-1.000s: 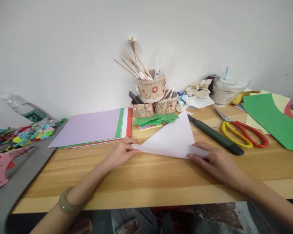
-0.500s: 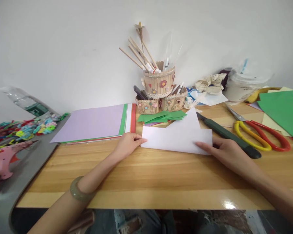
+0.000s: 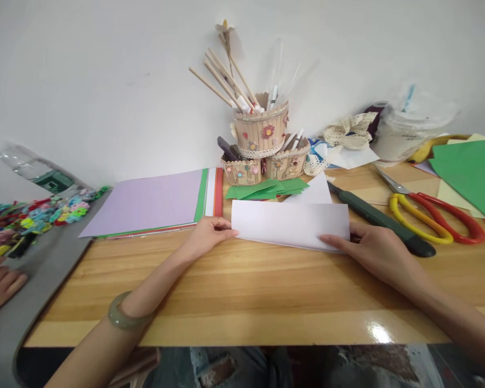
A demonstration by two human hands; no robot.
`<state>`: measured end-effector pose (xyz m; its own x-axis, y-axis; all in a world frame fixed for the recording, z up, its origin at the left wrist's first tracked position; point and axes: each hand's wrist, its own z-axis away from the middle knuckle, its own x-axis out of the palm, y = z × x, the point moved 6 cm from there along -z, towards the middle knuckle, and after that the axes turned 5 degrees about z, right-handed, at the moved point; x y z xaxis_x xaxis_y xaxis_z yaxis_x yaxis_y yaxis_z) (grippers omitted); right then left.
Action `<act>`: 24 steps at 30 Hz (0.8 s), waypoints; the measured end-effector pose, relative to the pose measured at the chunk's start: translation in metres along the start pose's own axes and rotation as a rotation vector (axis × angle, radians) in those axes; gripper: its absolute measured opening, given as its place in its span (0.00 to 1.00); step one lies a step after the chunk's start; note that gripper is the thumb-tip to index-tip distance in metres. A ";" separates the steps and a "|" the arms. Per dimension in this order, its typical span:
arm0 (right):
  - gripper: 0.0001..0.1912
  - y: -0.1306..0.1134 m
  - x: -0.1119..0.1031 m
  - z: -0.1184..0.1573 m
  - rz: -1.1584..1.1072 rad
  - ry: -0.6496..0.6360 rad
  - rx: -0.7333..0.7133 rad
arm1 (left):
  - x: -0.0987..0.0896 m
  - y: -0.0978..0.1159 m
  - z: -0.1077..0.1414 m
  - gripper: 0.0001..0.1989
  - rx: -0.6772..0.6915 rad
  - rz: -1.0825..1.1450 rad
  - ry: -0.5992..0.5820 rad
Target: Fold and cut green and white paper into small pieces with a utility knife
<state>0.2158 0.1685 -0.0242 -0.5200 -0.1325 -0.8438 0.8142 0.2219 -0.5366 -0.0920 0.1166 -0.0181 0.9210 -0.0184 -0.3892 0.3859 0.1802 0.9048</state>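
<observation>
Head view: white paper [image 3: 283, 225], at the middle of the surface [image 3: 234, 302], now shows a broad band where a taller triangle showed a second ago; only a point peeks out behind, suggesting a fold in progress. The left hand [image 3: 210, 236] pinches one end, the right hand [image 3: 374, 242] grips the other. Green strips [image 3: 262, 190] lie just behind, scissors [image 3: 409, 195] to the right.

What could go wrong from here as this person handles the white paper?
The white paper is held only near its ends by the left hand and right hand, so it might shift and crease crookedly.
The right hand could bump the dark green tool close by.
The paper might also nudge the green paper pieces just behind it.
</observation>
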 end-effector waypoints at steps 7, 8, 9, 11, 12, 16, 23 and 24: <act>0.26 -0.005 -0.001 0.003 -0.021 -0.005 -0.064 | 0.002 -0.003 -0.004 0.14 -0.027 0.011 0.090; 0.26 -0.006 -0.001 0.003 -0.025 -0.002 -0.077 | 0.002 -0.004 -0.004 0.14 -0.030 0.012 0.101; 0.25 -0.007 -0.002 0.003 -0.027 0.004 -0.090 | 0.002 -0.004 -0.005 0.14 -0.031 0.012 0.111; 0.24 -0.009 -0.002 0.003 -0.026 0.016 -0.112 | 0.003 -0.005 -0.005 0.14 -0.032 0.011 0.127; 0.24 -0.010 -0.002 0.004 -0.022 0.022 -0.123 | 0.003 -0.005 -0.005 0.14 -0.031 0.010 0.132; 0.25 -0.013 -0.003 0.007 0.005 0.052 -0.169 | 0.004 -0.003 -0.004 0.13 -0.023 0.004 0.128; 0.26 -0.017 -0.003 0.008 0.063 0.058 -0.204 | 0.004 -0.003 -0.003 0.14 0.049 0.002 0.101; 0.26 -0.016 -0.003 0.007 0.073 0.053 -0.208 | 0.004 -0.003 -0.003 0.15 0.059 -0.002 0.101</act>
<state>0.2059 0.1582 -0.0132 -0.4787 -0.0589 -0.8760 0.7824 0.4241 -0.4560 -0.0897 0.1190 -0.0232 0.9114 0.0815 -0.4034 0.3925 0.1224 0.9116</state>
